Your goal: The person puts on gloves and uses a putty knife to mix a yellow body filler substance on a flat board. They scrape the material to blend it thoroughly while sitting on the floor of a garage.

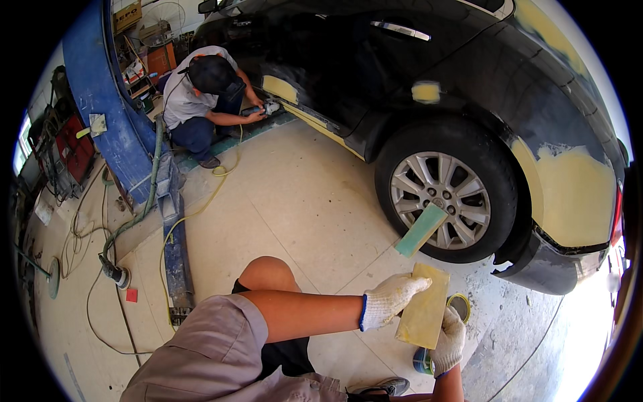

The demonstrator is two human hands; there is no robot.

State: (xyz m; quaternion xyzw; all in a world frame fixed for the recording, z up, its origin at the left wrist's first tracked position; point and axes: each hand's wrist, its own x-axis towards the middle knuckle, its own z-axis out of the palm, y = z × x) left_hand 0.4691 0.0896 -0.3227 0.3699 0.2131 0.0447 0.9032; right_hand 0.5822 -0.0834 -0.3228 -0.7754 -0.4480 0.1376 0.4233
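Observation:
Both my hands wear white knitted gloves. My left hand (395, 299) is closed on the left edge of a flat, rectangular yellowish board (424, 303), its thumb lying over the face. At the lower right edge of the same board, my right hand (449, 343) grips with curled fingers, partly hidden. Just beyond the board, a green rectangular strip (421, 230) stands slanted in front of the car's rear wheel (440, 191). Close by my right hand are a round, yellow-rimmed tin (467, 307) and a dark can (422, 360), the latter partly covered by the board.
A black car (321, 74) with yellow filler patches (576, 194) fills the right side. Near its sill, a crouching co-worker (204, 100) holds a power tool (270, 107). Blue lift post (110, 100), hoses and a yellow cable (201, 209) lie left; a round sander (119, 276) rests on the floor.

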